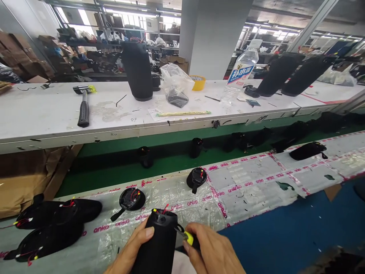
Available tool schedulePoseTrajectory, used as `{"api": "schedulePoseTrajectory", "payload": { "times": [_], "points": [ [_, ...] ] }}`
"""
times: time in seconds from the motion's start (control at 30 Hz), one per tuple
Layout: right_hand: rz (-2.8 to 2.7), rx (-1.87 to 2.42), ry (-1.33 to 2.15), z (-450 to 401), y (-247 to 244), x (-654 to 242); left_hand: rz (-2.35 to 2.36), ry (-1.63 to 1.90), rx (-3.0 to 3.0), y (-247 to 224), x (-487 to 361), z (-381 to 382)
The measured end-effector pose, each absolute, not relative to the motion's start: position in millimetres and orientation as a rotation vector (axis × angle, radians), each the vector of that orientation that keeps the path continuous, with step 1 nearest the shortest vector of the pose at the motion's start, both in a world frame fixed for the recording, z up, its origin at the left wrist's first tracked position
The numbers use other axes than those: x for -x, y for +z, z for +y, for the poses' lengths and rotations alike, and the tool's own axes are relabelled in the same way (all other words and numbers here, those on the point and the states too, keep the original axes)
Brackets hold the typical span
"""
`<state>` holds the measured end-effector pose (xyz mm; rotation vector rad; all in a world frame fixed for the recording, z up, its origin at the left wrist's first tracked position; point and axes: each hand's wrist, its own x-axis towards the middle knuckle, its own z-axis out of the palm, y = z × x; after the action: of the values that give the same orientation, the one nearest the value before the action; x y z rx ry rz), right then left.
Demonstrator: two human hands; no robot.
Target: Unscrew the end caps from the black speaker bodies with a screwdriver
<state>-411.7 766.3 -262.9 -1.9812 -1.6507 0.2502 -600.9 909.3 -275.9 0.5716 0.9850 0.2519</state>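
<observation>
Black and nearly upright, the cylinder [156, 247] is before the taped surface [242, 203], gripped by the left hand [135, 246]; the right hand [211, 243] clasps what looks like a yellow cutter [188, 238] beside its rim, where a slip could nick the red wires [165, 208].

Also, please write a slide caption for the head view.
Left fingers hold a black cylindrical casing; right fingers grip a yellow-and-black tool beside it.

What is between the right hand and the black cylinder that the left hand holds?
In the head view, a yellow tool, held in the right hand, its metal end by the upper side of the black cylinder; contact is unclear.
</observation>
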Motion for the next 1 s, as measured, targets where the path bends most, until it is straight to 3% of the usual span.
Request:
{"api": "schedulePoseTrajectory", "payload": {
  "times": [0.3,1.0],
  "points": [
    [-2.253,2.0,0.014,789,-232,394,0.843,0.246,-0.854,-272,601,915],
    [-2.38,1.972,-0.107,790,-227,392,0.756,0.211,-1.152,-252,587,916]
  ]
}}
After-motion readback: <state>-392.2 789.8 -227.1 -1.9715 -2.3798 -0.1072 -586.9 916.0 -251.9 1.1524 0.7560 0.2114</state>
